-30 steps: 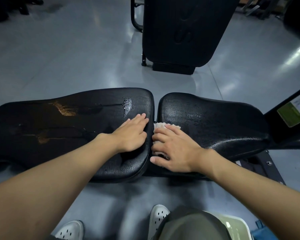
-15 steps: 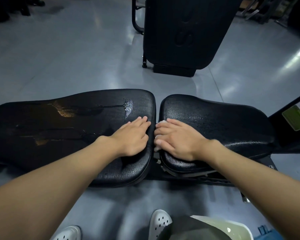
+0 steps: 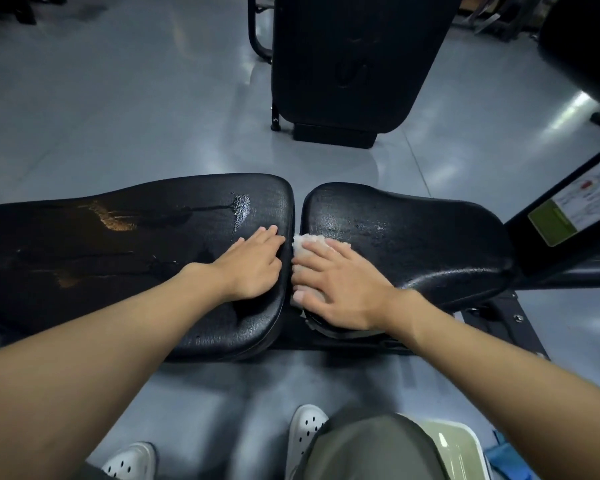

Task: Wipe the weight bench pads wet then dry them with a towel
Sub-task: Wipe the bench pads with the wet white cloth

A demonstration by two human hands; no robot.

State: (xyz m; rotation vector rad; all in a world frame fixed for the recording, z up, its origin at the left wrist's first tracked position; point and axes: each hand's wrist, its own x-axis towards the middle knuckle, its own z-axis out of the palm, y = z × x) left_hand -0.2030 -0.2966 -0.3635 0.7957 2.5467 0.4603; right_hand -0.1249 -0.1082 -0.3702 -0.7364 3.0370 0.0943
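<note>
Two black bench pads lie side by side with a narrow gap between them. The long left pad (image 3: pixel 118 244) carries wet streaks and worn brown patches. My left hand (image 3: pixel 253 265) rests flat on its right end, fingers together, holding nothing. The shorter right pad (image 3: pixel 413 237) glistens with moisture. My right hand (image 3: pixel 336 285) presses a whitish cloth (image 3: pixel 303 242) against that pad's left edge beside the gap; most of the cloth is hidden under my palm.
A black upright machine pad (image 3: pixel 354 64) stands on the grey floor beyond the bench. A black frame with a green label (image 3: pixel 551 223) rises at right. Near my feet sit a pale green basin (image 3: pixel 458 441) and something blue (image 3: pixel 506 462).
My right hand slid back toward me along the right pad's left edge, then away again, and more of the cloth shows past my fingertips. My left hand stayed put.
</note>
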